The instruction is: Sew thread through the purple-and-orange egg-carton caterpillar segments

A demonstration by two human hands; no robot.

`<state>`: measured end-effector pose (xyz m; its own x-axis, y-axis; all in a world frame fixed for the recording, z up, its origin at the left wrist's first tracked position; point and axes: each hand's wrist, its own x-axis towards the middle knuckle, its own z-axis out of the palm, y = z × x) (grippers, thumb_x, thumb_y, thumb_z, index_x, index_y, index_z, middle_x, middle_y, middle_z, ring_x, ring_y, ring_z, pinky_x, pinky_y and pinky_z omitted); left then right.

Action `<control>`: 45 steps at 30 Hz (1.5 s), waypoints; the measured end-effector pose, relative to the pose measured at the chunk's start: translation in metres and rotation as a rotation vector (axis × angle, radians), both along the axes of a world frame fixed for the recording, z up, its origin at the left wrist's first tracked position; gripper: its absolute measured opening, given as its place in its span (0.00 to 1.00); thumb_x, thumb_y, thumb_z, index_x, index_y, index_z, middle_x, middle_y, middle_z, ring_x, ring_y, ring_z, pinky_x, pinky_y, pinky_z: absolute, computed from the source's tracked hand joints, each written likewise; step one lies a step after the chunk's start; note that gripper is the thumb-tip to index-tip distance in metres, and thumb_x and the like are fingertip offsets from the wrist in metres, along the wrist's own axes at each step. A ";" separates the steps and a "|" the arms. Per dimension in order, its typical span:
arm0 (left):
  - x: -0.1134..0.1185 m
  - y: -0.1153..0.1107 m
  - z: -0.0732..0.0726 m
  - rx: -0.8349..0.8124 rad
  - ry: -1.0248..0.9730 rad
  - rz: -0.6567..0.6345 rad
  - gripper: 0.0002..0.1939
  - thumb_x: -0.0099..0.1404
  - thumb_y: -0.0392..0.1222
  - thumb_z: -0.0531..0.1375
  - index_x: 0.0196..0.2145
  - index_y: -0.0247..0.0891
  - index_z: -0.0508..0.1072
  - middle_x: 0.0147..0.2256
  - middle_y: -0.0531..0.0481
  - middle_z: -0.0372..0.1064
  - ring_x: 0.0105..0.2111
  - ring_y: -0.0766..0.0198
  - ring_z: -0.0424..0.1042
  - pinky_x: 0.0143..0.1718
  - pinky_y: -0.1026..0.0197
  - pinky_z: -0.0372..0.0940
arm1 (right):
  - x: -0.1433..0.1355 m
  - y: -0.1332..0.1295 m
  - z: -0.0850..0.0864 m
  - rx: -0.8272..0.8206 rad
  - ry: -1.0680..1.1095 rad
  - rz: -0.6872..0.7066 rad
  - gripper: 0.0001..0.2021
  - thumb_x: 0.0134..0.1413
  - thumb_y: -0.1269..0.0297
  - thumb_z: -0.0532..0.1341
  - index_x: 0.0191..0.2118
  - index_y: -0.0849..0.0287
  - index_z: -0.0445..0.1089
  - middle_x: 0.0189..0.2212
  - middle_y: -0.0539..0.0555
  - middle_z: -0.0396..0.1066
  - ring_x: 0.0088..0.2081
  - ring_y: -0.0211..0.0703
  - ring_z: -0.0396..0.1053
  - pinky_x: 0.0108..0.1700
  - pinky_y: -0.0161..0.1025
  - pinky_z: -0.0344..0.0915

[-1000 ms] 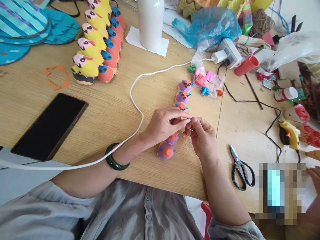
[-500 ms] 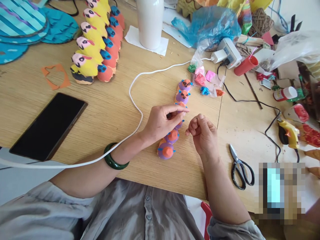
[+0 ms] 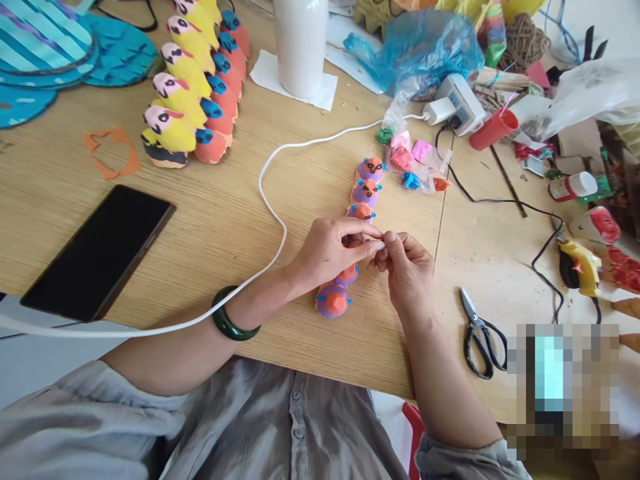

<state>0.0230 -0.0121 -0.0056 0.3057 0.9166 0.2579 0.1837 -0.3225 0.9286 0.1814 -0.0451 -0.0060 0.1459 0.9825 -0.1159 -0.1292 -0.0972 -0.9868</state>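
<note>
My left hand reaches across a row of purple clay figures with orange faces and small blue ears, hiding part of the row. Its thumb and index finger are pinched together. At their tips they meet the pinched fingertips of my right hand, just right of the row. Whatever lies between the fingertips is too small to make out. Black facial marks show on the far figures, while the nearest one has a plain orange face with a raised tip.
Scissors lie right of my right forearm. A white cable crosses the table and my left wrist. A phone lies at left, below yellow and red figures. Bagged clay lumps lie near a power strip.
My left hand has shifted slightly right and down, and my right fingers have closed in, so the fingertips of both hands now meet. The figures stay where they were.
</note>
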 end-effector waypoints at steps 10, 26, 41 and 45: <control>-0.002 -0.001 0.000 0.167 -0.048 0.003 0.06 0.66 0.32 0.66 0.39 0.36 0.83 0.36 0.50 0.83 0.33 0.68 0.79 0.37 0.68 0.71 | 0.000 -0.001 0.003 -0.034 0.039 0.060 0.21 0.58 0.43 0.66 0.26 0.56 0.72 0.22 0.47 0.68 0.22 0.34 0.66 0.26 0.34 0.69; -0.003 0.003 0.001 0.074 -0.006 0.086 0.10 0.70 0.39 0.62 0.43 0.37 0.84 0.29 0.51 0.81 0.24 0.71 0.72 0.28 0.69 0.65 | -0.001 0.004 0.008 -0.058 0.082 -0.051 0.21 0.47 0.46 0.74 0.23 0.57 0.70 0.16 0.41 0.59 0.17 0.29 0.53 0.19 0.32 0.63; 0.002 -0.002 0.000 -0.009 -0.014 -0.007 0.05 0.64 0.38 0.68 0.38 0.38 0.84 0.30 0.52 0.80 0.26 0.69 0.72 0.29 0.66 0.66 | 0.000 0.000 -0.002 0.007 -0.041 -0.032 0.23 0.54 0.47 0.71 0.21 0.56 0.66 0.16 0.43 0.61 0.18 0.31 0.59 0.22 0.33 0.63; 0.001 -0.002 0.002 0.050 -0.045 -0.016 0.05 0.66 0.36 0.66 0.37 0.39 0.84 0.34 0.51 0.83 0.30 0.68 0.76 0.33 0.67 0.69 | 0.001 -0.001 0.002 -0.017 -0.043 -0.015 0.23 0.57 0.42 0.66 0.23 0.56 0.70 0.18 0.46 0.64 0.20 0.33 0.63 0.24 0.34 0.65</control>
<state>0.0240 -0.0142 -0.0034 0.3073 0.8973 0.3169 0.1361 -0.3710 0.9186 0.1823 -0.0464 -0.0043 0.1660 0.9780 -0.1261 -0.0887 -0.1125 -0.9897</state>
